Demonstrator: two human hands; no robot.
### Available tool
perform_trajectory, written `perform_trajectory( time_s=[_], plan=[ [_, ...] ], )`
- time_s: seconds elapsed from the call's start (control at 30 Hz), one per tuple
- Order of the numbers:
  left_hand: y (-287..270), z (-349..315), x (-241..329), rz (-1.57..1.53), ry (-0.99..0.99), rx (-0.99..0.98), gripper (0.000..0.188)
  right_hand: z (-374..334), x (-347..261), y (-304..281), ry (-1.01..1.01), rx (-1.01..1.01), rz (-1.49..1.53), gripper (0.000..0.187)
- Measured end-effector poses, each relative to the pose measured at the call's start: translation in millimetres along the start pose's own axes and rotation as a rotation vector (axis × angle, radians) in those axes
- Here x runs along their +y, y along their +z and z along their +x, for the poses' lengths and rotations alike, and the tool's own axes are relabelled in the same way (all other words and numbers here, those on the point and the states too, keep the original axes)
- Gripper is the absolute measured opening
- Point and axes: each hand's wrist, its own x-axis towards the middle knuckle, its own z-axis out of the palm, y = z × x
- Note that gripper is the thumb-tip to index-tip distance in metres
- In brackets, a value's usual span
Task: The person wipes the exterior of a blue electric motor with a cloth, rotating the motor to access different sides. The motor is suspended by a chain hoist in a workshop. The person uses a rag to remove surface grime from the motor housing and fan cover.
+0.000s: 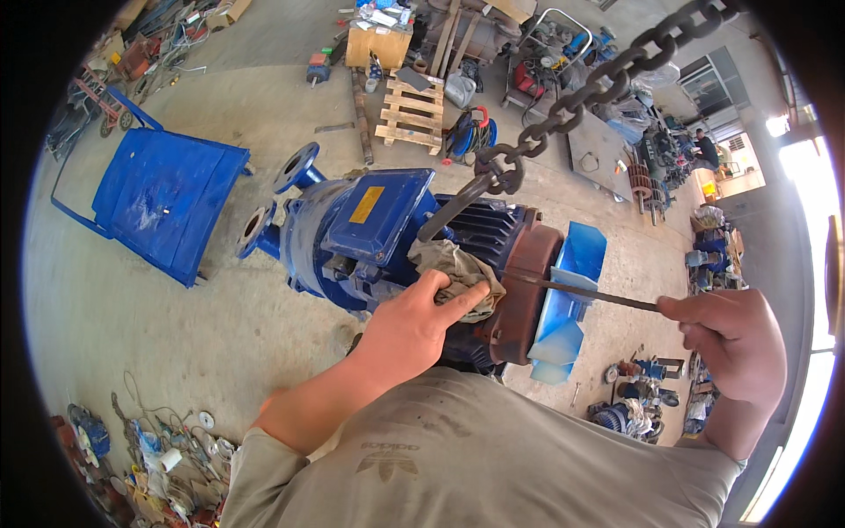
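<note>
A blue electric motor with black cooling fins lies before me, with a blue box on top, a rust-brown end cover and a light blue fan. My left hand is closed on a crumpled grey-beige rag, pressing it against the motor beside the end cover. Between thumb and fingers, my right hand grips one end of a long thin dark rod. Its other end crosses the fan and reaches the end cover close to the rag; the exact tip is hard to make out.
A heavy chain with a hook comes down to the motor from the upper right. On the left stands a blue flatbed cart. Beyond are a wooden pallet and a cable reel. Loose parts litter the floor lower left.
</note>
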Motion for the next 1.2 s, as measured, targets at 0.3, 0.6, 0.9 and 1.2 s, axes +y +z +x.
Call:
perform_trajectory(
  time_s=[0.3,0.6,0.9,1.2],
  plan=[
    [-1.0,-3.2,5.9,-0.104,0.048,-0.111,0.084,31.6,2.6,14.3,-0.064,-0.044,-0.039,0.043],
    [-8.7,-20.7,2.4,-0.242,-0.041,-0.043,0.076,61.5,-7.3,6.0,-0.016,-0.26,-0.209,0.036],
    [10.5,-27.6,-4.7,-0.338,0.071,0.069,0.055,106.6,-25.0,59.6,-0.195,-0.252,-0.227,0.038],
    [19.3,-35.2,-12.4,-0.436,-0.089,0.166,0.064,92.2,-44.2,22.0,-0.049,-0.361,-0.426,0.044]
  ],
)
